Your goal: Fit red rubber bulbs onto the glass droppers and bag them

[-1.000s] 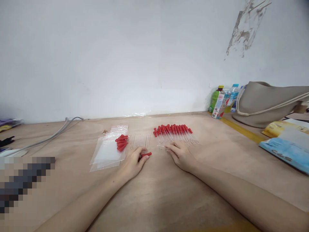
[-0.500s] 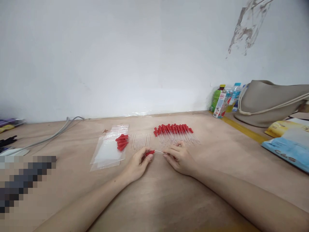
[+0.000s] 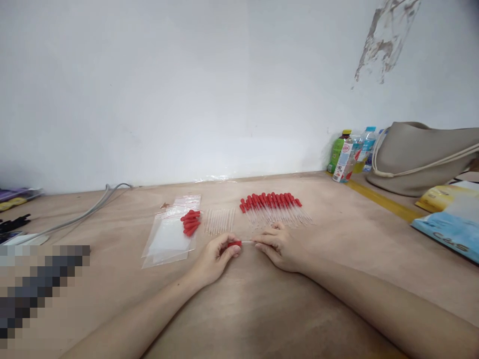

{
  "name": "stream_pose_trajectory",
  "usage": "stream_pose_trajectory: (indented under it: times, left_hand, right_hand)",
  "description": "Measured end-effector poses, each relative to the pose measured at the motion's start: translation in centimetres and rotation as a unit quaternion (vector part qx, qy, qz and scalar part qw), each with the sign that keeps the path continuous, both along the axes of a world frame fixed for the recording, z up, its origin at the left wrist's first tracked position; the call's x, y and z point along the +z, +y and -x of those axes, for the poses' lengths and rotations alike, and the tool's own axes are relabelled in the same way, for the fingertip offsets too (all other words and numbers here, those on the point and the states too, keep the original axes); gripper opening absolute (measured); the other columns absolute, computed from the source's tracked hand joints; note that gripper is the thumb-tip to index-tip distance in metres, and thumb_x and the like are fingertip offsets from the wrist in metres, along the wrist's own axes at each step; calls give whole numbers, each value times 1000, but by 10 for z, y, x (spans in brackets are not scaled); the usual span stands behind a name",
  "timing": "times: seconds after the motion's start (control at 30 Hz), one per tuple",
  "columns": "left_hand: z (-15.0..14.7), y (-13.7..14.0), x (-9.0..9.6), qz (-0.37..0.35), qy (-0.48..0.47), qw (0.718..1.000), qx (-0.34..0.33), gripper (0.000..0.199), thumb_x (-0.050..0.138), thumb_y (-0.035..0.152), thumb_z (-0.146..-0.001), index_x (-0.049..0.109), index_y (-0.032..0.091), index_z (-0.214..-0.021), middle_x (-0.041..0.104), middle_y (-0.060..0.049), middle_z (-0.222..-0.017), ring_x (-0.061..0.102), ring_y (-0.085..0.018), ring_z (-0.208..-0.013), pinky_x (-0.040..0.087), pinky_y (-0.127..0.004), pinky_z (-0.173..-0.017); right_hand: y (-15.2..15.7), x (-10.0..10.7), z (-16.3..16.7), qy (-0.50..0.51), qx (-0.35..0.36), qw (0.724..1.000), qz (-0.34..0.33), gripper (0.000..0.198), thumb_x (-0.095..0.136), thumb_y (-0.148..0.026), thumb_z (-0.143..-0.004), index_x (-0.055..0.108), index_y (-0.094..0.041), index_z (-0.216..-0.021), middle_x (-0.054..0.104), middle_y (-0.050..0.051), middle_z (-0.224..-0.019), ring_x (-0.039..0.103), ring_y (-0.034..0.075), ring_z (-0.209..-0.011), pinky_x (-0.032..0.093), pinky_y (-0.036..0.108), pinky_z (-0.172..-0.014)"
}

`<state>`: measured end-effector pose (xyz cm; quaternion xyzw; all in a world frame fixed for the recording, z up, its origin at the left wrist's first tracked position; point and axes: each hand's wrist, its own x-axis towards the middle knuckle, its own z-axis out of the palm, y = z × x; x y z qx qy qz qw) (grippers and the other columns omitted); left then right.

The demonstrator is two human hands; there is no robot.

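My left hand [image 3: 217, 256] is closed around a red rubber bulb [image 3: 234, 244]. A thin clear dropper tube [image 3: 247, 242] runs from the bulb's end to my right hand [image 3: 279, 248], whose thumb and fingers pinch it. Just beyond my hands lies a row of bare clear tubes [image 3: 220, 221]. Several loose red bulbs [image 3: 191, 223] rest in a small pile on clear zip bags [image 3: 168, 237] at the left. Behind my right hand is a row of droppers with red bulbs [image 3: 271, 202], their tips pointing toward me.
Bottles [image 3: 343, 155] and a grey bag [image 3: 422, 157] stand at the right by the wall. A blue and yellow packet [image 3: 445, 232] lies nearer on that side. Grey cable [image 3: 93, 205] crosses the table's left, past black items [image 3: 15, 223].
My left hand and the red bulb have shifted slightly down and right, and the visible stretch of tube between my hands looks more level. The camera view has moved a little.
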<state>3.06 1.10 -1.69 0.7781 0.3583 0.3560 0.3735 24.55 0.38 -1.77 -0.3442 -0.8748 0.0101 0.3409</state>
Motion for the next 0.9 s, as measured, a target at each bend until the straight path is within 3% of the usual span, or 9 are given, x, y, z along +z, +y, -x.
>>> stream_pose_trajectory:
  times: [0.47, 0.7, 0.9]
  left_hand:
    - [1, -2, 0, 37, 52, 998, -11, 20, 47, 31, -82, 59, 15, -87, 56, 0, -68, 50, -10, -62, 43, -22, -59]
    - [-1, -5, 3, 14, 73, 997, 14, 23, 49, 35, -81, 60, 16, -86, 57, 1, -65, 50, -10, -58, 42, -21, -54]
    - [-1, -8, 6, -51, 111, 992, 30, 21, 50, 34, -80, 62, 17, -84, 62, 0, -71, 53, -11, -60, 41, -21, -55]
  right_hand:
    - [-2, 1, -4, -78, -31, 995, -48, 20, 43, -20, -83, 63, -22, -86, 59, -1, -69, 44, 10, -59, 20, 29, -66]
    - [-10, 3, 4, -97, -58, 993, -39, 21, 40, -19, -83, 58, -18, -74, 59, 0, -63, 42, 9, -55, 19, 30, -64]
    - [-13, 11, 10, -113, -41, 993, -4, 21, 40, -19, -83, 57, -18, -71, 61, 0, -64, 42, 9, -53, 21, 29, -64]
